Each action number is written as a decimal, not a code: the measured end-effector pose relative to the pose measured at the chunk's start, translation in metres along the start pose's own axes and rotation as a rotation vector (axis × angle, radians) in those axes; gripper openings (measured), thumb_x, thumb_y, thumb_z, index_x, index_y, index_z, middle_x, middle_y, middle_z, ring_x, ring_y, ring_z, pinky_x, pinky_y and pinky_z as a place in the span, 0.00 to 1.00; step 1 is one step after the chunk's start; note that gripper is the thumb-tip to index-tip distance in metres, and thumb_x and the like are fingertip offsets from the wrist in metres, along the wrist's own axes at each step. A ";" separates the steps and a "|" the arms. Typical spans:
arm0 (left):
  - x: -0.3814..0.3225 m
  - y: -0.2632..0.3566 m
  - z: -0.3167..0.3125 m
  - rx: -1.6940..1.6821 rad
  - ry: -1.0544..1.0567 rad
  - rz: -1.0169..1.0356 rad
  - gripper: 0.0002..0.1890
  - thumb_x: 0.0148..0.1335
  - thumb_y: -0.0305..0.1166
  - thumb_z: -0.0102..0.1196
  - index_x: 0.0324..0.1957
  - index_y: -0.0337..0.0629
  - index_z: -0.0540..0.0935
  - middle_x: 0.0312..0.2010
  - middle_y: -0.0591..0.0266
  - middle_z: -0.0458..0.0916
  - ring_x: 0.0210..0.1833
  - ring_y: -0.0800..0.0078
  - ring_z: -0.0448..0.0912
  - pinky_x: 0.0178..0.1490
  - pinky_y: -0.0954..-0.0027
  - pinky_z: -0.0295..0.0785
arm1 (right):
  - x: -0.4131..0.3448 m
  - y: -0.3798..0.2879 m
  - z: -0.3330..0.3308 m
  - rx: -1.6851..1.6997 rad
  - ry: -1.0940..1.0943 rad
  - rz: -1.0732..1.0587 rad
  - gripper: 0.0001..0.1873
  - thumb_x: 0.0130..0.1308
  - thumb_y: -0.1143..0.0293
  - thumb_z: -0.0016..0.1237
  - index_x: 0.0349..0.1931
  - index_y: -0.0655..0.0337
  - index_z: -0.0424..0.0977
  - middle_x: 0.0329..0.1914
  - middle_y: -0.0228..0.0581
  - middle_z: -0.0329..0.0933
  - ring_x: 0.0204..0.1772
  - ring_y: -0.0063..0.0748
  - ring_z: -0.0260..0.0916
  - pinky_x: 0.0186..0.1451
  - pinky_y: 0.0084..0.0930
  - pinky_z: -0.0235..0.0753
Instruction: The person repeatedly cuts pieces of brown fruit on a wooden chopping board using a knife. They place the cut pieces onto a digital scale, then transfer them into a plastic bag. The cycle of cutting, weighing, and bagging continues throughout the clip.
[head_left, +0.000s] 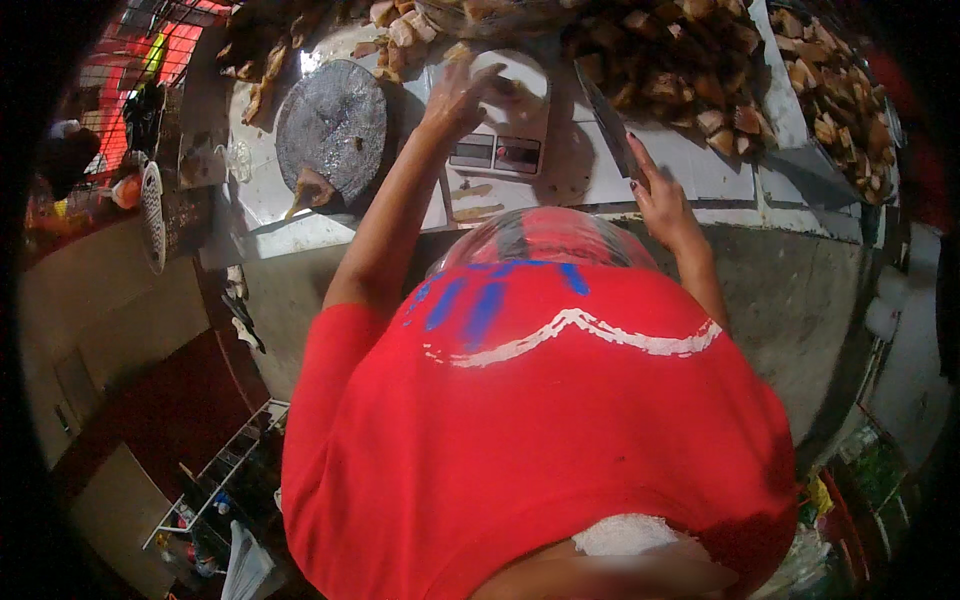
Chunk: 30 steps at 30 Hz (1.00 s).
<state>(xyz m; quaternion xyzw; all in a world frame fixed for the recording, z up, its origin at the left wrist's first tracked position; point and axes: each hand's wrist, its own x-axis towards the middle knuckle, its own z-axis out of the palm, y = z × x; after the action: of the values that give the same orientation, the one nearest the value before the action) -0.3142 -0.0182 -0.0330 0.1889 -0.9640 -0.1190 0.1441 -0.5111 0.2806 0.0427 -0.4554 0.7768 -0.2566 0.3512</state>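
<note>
My left hand (452, 101) reaches over the left side of a white kitchen scale (499, 156), fingers spread. Beyond its fingertips lies a small pale piece of meat (457, 51); whether they touch is unclear. A dark round object or shadow shows on the scale's pan (529, 64). In my right hand (664, 206) is a long-bladed knife (604, 120), its tip pointing away from me and slightly left. The knife's handle is mostly hidden by the hand. Left of the scale stands a round chopping block (334, 124) with a piece of meat (313, 189) at its near edge.
A large heap of chopped meat (667, 79) lies behind the knife, and another heap (832, 105) at far right. More pieces (405, 34) lie behind the block. The white tiled counter's edge (802, 217) runs before me. A wire grille (112, 75) stands at left.
</note>
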 end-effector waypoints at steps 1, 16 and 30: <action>0.005 -0.003 0.009 0.005 -0.045 -0.018 0.28 0.51 0.29 0.59 0.57 0.59 0.73 0.59 0.49 0.67 0.60 0.45 0.67 0.57 0.52 0.70 | -0.004 0.000 0.002 0.007 0.038 -0.043 0.36 0.66 0.74 0.41 0.71 0.34 0.46 0.58 0.59 0.69 0.57 0.65 0.67 0.56 0.47 0.69; -0.059 -0.072 -0.076 0.087 -0.125 0.195 0.18 0.51 0.47 0.62 0.35 0.45 0.77 0.33 0.55 0.78 0.45 0.51 0.75 0.48 0.54 0.70 | 0.033 -0.044 0.038 0.020 -0.108 -0.056 0.38 0.64 0.77 0.41 0.71 0.35 0.46 0.44 0.60 0.75 0.45 0.65 0.73 0.48 0.39 0.72; -0.149 -0.088 -0.132 -0.121 0.306 -0.560 0.25 0.49 0.27 0.61 0.52 0.42 0.74 0.47 0.50 0.74 0.49 0.53 0.76 0.54 0.57 0.72 | 0.094 -0.198 0.079 -0.162 -0.605 -0.164 0.35 0.63 0.73 0.41 0.70 0.37 0.49 0.62 0.58 0.64 0.58 0.66 0.64 0.61 0.49 0.65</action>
<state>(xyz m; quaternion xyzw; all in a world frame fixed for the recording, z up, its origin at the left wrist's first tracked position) -0.1101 -0.0617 0.0304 0.4538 -0.8329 -0.1812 0.2597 -0.3773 0.1015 0.1068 -0.5985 0.6158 -0.0744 0.5070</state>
